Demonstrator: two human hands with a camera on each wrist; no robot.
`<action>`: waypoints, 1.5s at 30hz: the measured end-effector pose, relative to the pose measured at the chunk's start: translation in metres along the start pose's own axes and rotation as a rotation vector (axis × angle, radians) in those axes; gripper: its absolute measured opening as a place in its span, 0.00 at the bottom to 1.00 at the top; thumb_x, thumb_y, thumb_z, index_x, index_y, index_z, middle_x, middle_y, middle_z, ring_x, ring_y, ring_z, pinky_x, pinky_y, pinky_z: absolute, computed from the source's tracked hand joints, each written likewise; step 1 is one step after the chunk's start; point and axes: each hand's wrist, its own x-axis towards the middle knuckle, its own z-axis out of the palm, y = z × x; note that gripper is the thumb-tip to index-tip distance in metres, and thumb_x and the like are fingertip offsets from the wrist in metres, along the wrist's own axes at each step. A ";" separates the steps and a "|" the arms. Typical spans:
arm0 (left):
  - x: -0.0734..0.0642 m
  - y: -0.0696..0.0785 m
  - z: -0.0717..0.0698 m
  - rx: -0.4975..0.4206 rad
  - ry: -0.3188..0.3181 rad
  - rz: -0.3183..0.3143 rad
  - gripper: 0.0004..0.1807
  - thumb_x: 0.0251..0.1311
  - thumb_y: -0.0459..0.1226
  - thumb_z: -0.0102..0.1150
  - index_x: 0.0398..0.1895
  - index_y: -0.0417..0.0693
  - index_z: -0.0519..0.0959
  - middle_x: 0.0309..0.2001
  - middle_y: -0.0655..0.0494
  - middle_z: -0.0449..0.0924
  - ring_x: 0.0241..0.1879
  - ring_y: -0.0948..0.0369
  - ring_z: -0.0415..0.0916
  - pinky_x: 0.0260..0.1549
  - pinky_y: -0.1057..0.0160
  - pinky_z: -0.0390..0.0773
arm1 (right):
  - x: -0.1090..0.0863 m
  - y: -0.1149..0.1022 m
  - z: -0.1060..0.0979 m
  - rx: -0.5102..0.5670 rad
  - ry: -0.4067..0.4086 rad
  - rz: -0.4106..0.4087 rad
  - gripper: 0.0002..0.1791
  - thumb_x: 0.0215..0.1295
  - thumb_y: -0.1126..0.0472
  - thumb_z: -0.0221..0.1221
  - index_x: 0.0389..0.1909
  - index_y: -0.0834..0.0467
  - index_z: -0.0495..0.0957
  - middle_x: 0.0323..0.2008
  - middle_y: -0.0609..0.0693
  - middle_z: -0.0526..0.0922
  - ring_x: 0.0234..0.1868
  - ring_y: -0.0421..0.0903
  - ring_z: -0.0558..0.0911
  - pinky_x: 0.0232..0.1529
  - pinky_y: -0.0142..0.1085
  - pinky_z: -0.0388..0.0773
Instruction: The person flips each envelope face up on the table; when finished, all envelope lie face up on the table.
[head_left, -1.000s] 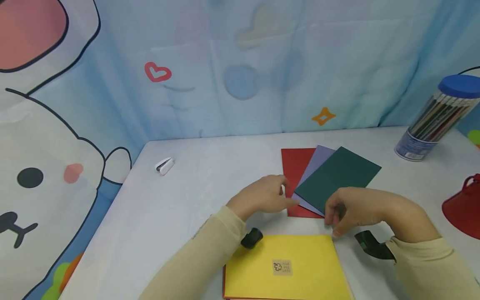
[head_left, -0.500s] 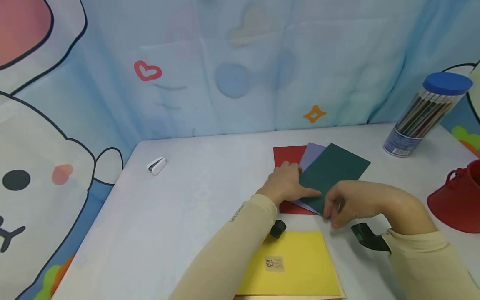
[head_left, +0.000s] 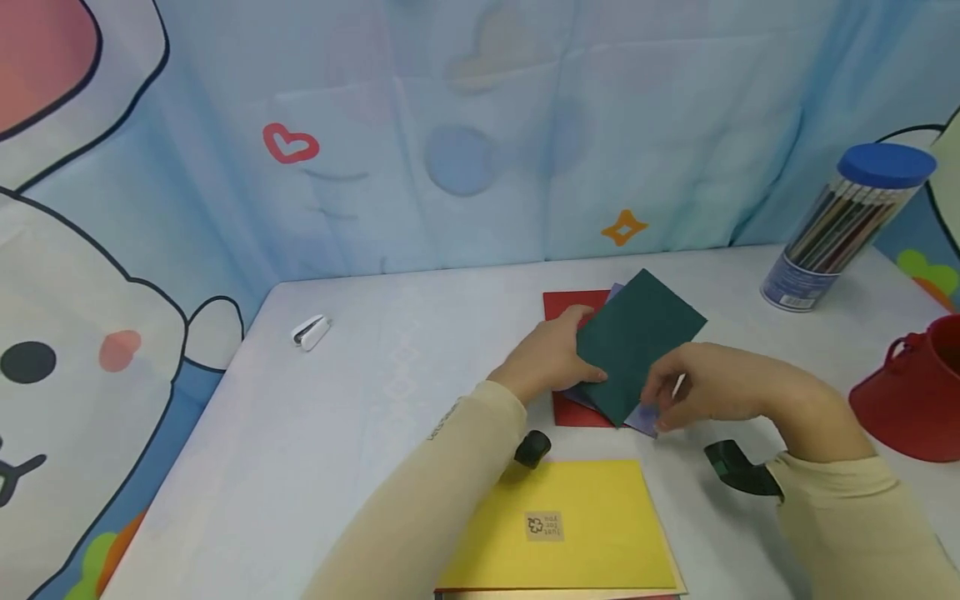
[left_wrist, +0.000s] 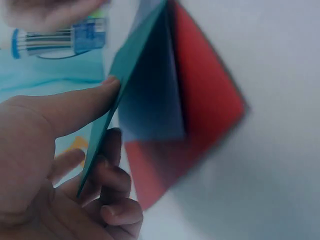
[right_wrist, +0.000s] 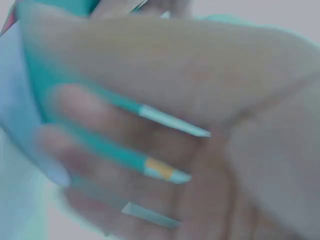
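My left hand point(head_left: 551, 354) pinches the left edge of a dark green card point(head_left: 637, 333), thumb on top and fingers beneath, as the left wrist view shows. There the green card point(left_wrist: 132, 65) is tilted up off a purple card point(left_wrist: 152, 100), which overlaps a red card point(left_wrist: 210, 95) lying on the table. In the head view, my right hand point(head_left: 720, 387) pinches the lower right corner of the purple card point(head_left: 642, 419) between thumb and fingers. Most of that card is hidden under the green one. The red card point(head_left: 566, 303) is partly covered by both.
In front lies a yellow rectangular cover point(head_left: 592, 562) with a small "just for you" sticker, over other sheets. A white stapler point(head_left: 311, 332) sits back left. A blue-lidded tub of pencils point(head_left: 847, 225) and a red pot-like container point(head_left: 915, 400) stand at right.
My left hand has moved right onto the cards and gripped the green one, which has lifted and shifted left. My right hand has risen slightly, now with the purple corner at its fingertips.
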 end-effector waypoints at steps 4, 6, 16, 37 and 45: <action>-0.013 -0.021 -0.017 -0.039 -0.014 0.048 0.42 0.58 0.47 0.73 0.74 0.62 0.64 0.63 0.57 0.75 0.58 0.61 0.73 0.56 0.59 0.74 | 0.008 0.010 -0.001 -0.020 0.234 -0.044 0.15 0.64 0.54 0.69 0.47 0.59 0.84 0.39 0.46 0.83 0.41 0.47 0.82 0.38 0.40 0.80; -0.020 -0.037 -0.024 -0.056 -0.025 0.045 0.39 0.59 0.47 0.73 0.73 0.61 0.66 0.64 0.55 0.74 0.58 0.60 0.73 0.56 0.57 0.74 | 0.013 0.015 0.001 -0.026 0.324 -0.049 0.17 0.66 0.53 0.68 0.50 0.60 0.83 0.43 0.50 0.83 0.44 0.50 0.83 0.39 0.42 0.80; -0.055 -0.122 -0.039 -0.201 -0.094 0.023 0.39 0.55 0.48 0.75 0.70 0.63 0.71 0.53 0.56 0.74 0.47 0.58 0.72 0.46 0.58 0.74 | 0.033 0.026 0.019 0.022 0.399 -0.050 0.22 0.65 0.54 0.69 0.55 0.61 0.82 0.53 0.57 0.82 0.53 0.61 0.79 0.52 0.57 0.77; -0.059 -0.149 -0.033 -0.275 -0.120 0.149 0.53 0.43 0.48 0.83 0.75 0.61 0.65 0.56 0.58 0.72 0.47 0.59 0.70 0.48 0.59 0.73 | 0.094 0.032 0.026 -0.107 0.388 -0.012 0.44 0.63 0.40 0.67 0.71 0.64 0.67 0.68 0.66 0.62 0.66 0.73 0.59 0.62 0.69 0.57; -0.061 -0.148 -0.031 -0.252 -0.115 0.129 0.55 0.43 0.48 0.83 0.76 0.61 0.64 0.71 0.58 0.64 0.60 0.59 0.69 0.58 0.58 0.71 | 0.095 0.033 0.028 -0.108 0.402 -0.017 0.46 0.63 0.40 0.67 0.73 0.65 0.65 0.68 0.66 0.61 0.65 0.73 0.58 0.61 0.70 0.55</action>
